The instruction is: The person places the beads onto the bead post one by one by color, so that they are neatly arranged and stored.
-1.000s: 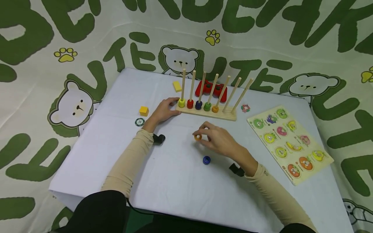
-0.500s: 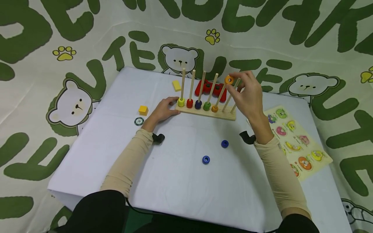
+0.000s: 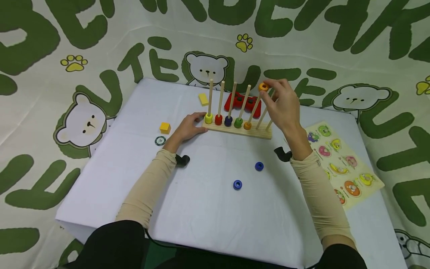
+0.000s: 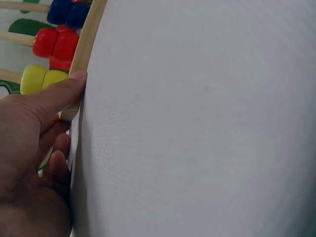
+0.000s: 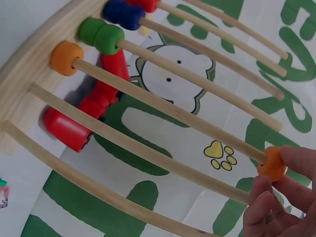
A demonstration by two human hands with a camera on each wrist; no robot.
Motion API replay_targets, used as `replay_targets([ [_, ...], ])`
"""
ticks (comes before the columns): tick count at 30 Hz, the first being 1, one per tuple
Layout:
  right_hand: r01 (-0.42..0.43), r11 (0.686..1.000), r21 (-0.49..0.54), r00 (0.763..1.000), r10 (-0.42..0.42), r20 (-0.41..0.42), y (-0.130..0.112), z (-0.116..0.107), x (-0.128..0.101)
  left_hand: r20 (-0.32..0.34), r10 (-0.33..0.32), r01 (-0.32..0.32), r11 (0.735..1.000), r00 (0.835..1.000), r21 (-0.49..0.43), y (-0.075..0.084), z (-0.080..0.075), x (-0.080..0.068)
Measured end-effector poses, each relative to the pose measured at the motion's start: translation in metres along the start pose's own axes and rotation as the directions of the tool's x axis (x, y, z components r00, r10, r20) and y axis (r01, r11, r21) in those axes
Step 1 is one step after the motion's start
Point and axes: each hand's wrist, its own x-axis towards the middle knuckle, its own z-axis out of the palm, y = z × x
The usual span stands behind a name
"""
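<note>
A wooden peg stacker point(image 3: 231, 129) stands near the back of the table, with beads at the foot of its yellow, red, blue, green and orange pegs; two pegs at the right are bare. My left hand point(image 3: 189, 127) grips the left end of its base point(image 4: 81, 61), thumb along the front edge and fingers behind. High over the base, my right hand point(image 3: 284, 104) pinches an orange ring bead point(image 5: 273, 164) between thumb and fingers, right at the tip of the fifth peg. Lower on that peg sits another orange bead point(image 5: 67, 58).
Two blue ring beads point(image 3: 259, 166) lie on the white table. Behind the stacker is a red game controller point(image 3: 245, 102). A fruit puzzle board point(image 3: 336, 164) lies right, partly behind the right arm. A yellow block point(image 3: 165, 127) and a poker chip point(image 3: 160, 141) lie left.
My right hand has carried the orange bead from mid-table up to the fifth peg's tip, uncovering a second blue bead. It shifted slightly up lately. My left hand stays on the base.
</note>
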Motion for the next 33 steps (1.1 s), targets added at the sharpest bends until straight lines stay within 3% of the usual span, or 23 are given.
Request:
replay_targets([
  [15, -0.027, 0.999, -0.026, 0.999, 0.028, 0.033, 0.003, 0.005, -0.005, 0.005, -0.005, 0.005, 1.000, 1.000, 0.002, -0.001, 0.001, -0.001],
  [24, 0.081, 0.997, 0.002, 0.986, -0.080, -0.146, 0.002, -0.009, -0.029, 0.006, -0.007, 0.007, 1.000, 1.000, -0.003, -0.001, 0.003, 0.000],
  [26, 0.077, 0.997, -0.026, 0.992, -0.079, -0.094, 0.003, -0.016, -0.039, 0.007, 0.000, 0.000, 1.000, 1.000, -0.005, 0.000, 0.003, 0.001],
  [28, 0.056, 0.996, -0.070, 0.997, -0.052, 0.062, 0.006, -0.022, -0.051, 0.007, 0.009, -0.009, 1.000, 1.000, -0.003, 0.000, 0.003, 0.001],
  [29, 0.047, 0.994, -0.095, 0.984, -0.030, 0.175, 0.008, -0.025, -0.057, 0.008, 0.009, -0.009, 1.000, 1.000, -0.002, 0.001, 0.002, 0.001],
  [30, 0.041, 0.992, -0.118, 0.953, -0.003, 0.303, 0.010, -0.026, -0.063, 0.009, 0.010, -0.010, 1.000, 1.000, 0.001, 0.001, 0.001, 0.001],
  [31, 0.039, 0.989, -0.140, 0.900, 0.026, 0.435, 0.013, -0.027, -0.070, 0.009, 0.009, -0.009, 1.000, 1.000, 0.005, 0.001, 0.001, 0.001],
  [33, 0.035, 0.986, -0.163, 0.751, 0.082, 0.655, 0.019, -0.025, -0.083, 0.011, 0.004, -0.004, 1.000, 1.000, 0.010, 0.001, 0.000, 0.000],
])
